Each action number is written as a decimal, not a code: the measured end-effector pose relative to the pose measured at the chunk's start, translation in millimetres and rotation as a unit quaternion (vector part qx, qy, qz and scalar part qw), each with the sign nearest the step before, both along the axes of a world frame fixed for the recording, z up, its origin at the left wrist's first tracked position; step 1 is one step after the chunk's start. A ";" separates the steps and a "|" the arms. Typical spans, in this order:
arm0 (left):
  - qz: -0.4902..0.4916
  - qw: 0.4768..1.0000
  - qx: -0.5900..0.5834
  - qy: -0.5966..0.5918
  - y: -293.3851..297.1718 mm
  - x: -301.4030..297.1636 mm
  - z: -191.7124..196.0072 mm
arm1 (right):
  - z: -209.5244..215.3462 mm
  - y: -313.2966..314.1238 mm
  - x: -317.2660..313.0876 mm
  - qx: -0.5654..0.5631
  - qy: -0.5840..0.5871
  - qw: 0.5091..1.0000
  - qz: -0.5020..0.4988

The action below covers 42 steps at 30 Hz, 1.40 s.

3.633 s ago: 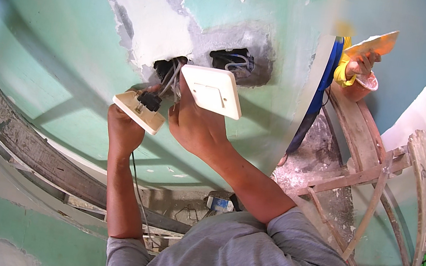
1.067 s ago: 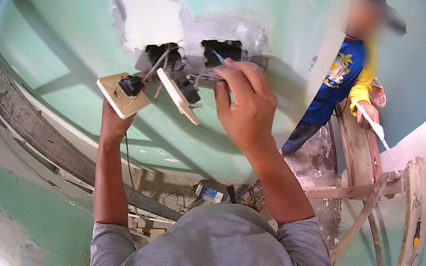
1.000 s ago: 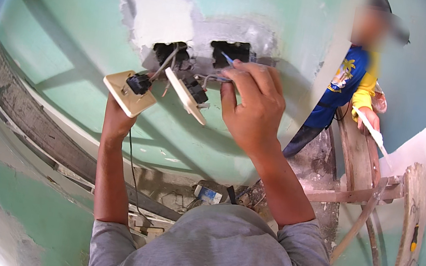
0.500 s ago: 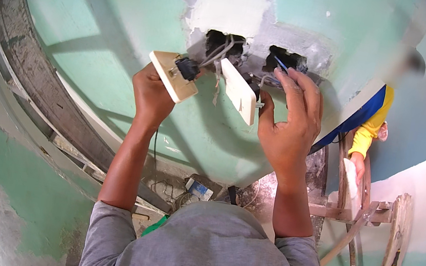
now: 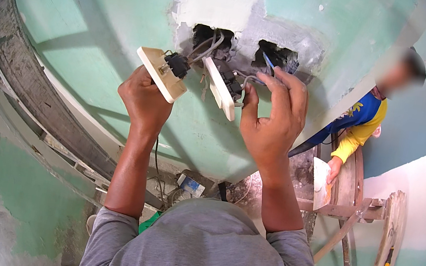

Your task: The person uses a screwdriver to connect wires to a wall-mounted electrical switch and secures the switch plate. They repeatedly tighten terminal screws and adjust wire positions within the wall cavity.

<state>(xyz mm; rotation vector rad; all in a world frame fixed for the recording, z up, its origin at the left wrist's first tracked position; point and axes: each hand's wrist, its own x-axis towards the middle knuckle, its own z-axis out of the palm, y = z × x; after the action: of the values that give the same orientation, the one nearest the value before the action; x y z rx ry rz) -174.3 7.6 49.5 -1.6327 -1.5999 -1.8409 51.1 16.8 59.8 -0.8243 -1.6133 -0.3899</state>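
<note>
My left hand (image 5: pixel 143 97) is closed on the lower edge of a cream electrical wall plate (image 5: pixel 162 81), whose back faces up with a black module (image 5: pixel 177 64) on it. Grey wires (image 5: pixel 214 45) run from that module into the left wall hole (image 5: pixel 203 35). A second cream wall plate (image 5: pixel 218 92) hangs tilted between my hands, a black module on its right side. My right hand (image 5: pixel 276 121) pinches a grey wire (image 5: pixel 254 78) beside this module, thumb below and fingers above. Just above the fingertips, a thin blue strand (image 5: pixel 269 60) reaches out of the right wall hole (image 5: pixel 286 57).
Green wall (image 5: pixel 103 15) with patched plaster surrounds both holes. To the right, a person in a blue and yellow top holds a white board (image 5: pixel 321 175) near a wooden frame (image 5: pixel 389 233). A long plank (image 5: pixel 36 85) curves along the left; a blue-white box (image 5: pixel 191 185) lies below.
The whole view has shifted, with hands and plates appearing further left. The second plate has turned to show more of its black module. The co-worker has come further into view.
</note>
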 end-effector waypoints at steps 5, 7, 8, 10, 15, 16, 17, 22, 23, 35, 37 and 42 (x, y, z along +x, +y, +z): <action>0.024 1.000 0.016 -0.008 -2.4 12.6 1.9 | -2.2 -0.7 -1.5 -0.007 0.007 1.000 0.011; 0.026 0.999 0.017 -0.020 -2.6 18.4 -0.2 | -3.4 -3.1 0.4 -0.019 0.009 1.000 0.019; 0.020 0.999 0.020 -0.030 -0.3 20.4 -2.6 | -2.8 -2.8 1.7 -0.023 0.012 0.999 0.025; -0.024 0.996 0.005 -0.091 1.1 23.3 -6.4 | -1.8 0.7 7.5 -0.005 0.009 0.999 0.041; -0.143 0.932 -0.089 -0.322 -13.4 50.3 13.3 | 0.3 13.8 30.4 0.005 0.000 0.997 0.071; -0.148 0.933 -0.092 -0.315 -13.7 52.1 12.3 | 1.2 14.3 32.2 0.000 0.003 0.997 0.080; -0.150 0.934 -0.094 -0.309 -14.8 53.8 10.9 | 2.9 14.9 34.3 -0.004 0.004 0.996 0.091; -0.124 0.950 -0.095 -0.271 -15.5 64.8 5.2 | 12.9 16.6 47.4 -0.021 -0.041 0.994 0.104; -0.133 0.946 -0.097 -0.278 -12.6 57.6 3.8 | 14.8 15.5 43.1 -0.034 -0.047 0.993 0.099; -0.132 0.953 -0.091 -0.258 -9.7 26.1 2.3 | 12.1 26.6 43.7 -0.072 -0.022 0.983 0.167; -0.110 0.950 -0.122 -0.265 -11.0 28.1 5.1 | 11.5 28.1 42.3 -0.050 -0.018 0.984 0.169; -0.084 0.951 -0.136 -0.264 -13.8 31.0 2.2 | 13.0 21.9 41.5 -0.056 0.001 0.985 0.164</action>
<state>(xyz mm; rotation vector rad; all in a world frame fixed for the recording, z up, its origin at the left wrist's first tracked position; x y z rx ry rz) -143.3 -6.2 51.8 -1.4929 -2.0596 -2.3873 92.6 38.7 72.8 -0.6251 -1.7453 -0.0655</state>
